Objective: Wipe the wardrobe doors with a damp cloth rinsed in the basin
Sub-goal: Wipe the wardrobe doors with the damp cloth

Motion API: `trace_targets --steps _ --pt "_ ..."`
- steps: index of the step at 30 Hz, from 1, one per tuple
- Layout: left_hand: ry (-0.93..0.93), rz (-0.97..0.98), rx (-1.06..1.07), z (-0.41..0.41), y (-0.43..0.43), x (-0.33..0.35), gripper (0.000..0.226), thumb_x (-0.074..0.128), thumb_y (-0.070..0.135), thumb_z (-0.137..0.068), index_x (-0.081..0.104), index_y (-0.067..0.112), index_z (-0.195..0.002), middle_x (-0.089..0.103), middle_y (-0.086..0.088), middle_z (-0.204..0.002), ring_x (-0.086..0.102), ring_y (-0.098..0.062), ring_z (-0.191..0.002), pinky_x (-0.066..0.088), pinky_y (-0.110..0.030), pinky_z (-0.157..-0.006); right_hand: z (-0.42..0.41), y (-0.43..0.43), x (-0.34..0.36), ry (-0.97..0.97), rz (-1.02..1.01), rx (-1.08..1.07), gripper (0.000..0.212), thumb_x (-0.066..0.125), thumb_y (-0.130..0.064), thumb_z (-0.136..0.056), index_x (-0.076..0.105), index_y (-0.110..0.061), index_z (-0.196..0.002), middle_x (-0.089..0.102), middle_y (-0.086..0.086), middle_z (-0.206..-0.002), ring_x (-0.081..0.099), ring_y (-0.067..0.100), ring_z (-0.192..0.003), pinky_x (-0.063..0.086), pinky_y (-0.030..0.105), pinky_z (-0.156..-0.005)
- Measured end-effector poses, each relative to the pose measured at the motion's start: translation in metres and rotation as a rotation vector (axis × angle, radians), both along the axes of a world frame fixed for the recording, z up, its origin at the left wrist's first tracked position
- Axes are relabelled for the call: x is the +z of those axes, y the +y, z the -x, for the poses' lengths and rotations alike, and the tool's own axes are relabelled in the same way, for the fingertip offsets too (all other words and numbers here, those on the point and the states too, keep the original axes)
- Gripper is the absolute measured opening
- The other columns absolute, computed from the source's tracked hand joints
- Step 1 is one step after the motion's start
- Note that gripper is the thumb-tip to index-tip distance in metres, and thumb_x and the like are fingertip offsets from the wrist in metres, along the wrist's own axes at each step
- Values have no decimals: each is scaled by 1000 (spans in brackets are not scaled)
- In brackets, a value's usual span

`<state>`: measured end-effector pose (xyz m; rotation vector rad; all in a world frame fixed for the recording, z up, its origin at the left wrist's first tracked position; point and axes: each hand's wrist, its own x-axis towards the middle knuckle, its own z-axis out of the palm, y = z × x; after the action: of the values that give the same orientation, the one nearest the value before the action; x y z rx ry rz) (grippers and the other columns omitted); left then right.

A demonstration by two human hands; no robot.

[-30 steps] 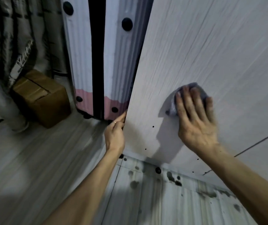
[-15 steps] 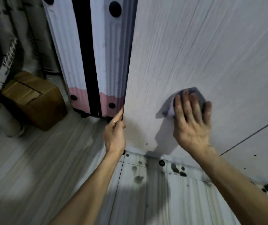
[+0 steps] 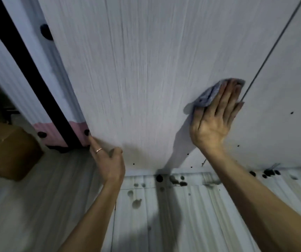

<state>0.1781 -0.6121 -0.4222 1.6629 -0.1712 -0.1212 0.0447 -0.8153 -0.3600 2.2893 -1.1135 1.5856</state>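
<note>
A pale wood-grain wardrobe door (image 3: 146, 70) fills the upper middle of the view. My right hand (image 3: 217, 120) presses a blue-grey cloth (image 3: 209, 93) flat against the door's right part, fingers straight, close to the dark seam (image 3: 266, 55) between doors. Most of the cloth is hidden under the palm and fingers. My left hand (image 3: 107, 159) holds the door's lower left edge, a ring on one finger, thumb on the front face. The basin is out of sight.
A white, pink and black panel with dark round dots (image 3: 42, 91) stands left of the door. A brown cardboard box (image 3: 7, 151) sits on the floor at the far left. Dark spots (image 3: 173, 180) mark the pale floor boards below the door.
My right hand has slid the cloth rightward across the door toward the seam. The view has swung to the right, and my left hand stays on the door's lower left edge.
</note>
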Motion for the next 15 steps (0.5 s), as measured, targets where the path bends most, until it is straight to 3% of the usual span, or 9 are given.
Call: trace_targets --steps 3,5,7,9,10,12,15 --pt "-1 -98 -33 4 2 6 94 59 3 -89 2 28 -160 10 0 -165 27 -21 -144 26 -20 -99 -3 26 -53 -78 -390 -38 75 32 -35 -101 -2 7 -154 0 27 -162 -2 36 -152 4 58 -122" --pt "-18 -144 -55 0 7 7 98 63 9 -86 1 29 -159 12 0 -164 31 -27 -143 30 -29 -109 -2 50 -92 -127 -711 -59 73 28 -35 -104 -16 -2 -152 -18 18 -163 -13 28 -153 3 55 -123" --pt "-33 -182 -81 -6 10 7 101 66 8 -83 3 27 -159 15 -4 -163 31 -29 -144 30 -40 -117 -3 60 -107 -268 -1043 -74 71 26 -35 -107 -20 -3 -152 -24 15 -162 -17 23 -152 -1 47 -124" --pt "-35 -229 -99 -11 14 7 100 67 2 -84 5 21 -159 17 -7 -164 27 -27 -147 25 -37 -120 -11 58 -98 -462 -1222 -58 69 24 -31 -109 -19 1 -152 -24 15 -162 -17 25 -152 -8 35 -122" --pt "-40 -258 -100 -12 15 7 100 67 1 -83 5 20 -159 17 -8 -164 28 -27 -147 26 -37 -119 -15 56 -87 -522 -1168 -36 68 23 -30 -109 -17 4 -151 -23 18 -162 -17 27 -152 -10 32 -120" --pt "-42 -309 -99 -11 16 5 100 66 3 -85 2 20 -159 15 -8 -165 28 -27 -146 27 -37 -118 -25 57 -59 -516 -856 20 69 23 -31 -106 -11 9 -151 -18 27 -161 -17 33 -151 -13 36 -121" --pt "-34 -317 -74 -8 11 4 101 66 4 -86 -2 18 -159 10 -8 -165 24 -28 -148 25 -39 -119 -35 52 -30 -250 -370 88 72 29 -36 -105 -3 6 -154 -7 28 -161 -15 29 -151 -8 45 -123"
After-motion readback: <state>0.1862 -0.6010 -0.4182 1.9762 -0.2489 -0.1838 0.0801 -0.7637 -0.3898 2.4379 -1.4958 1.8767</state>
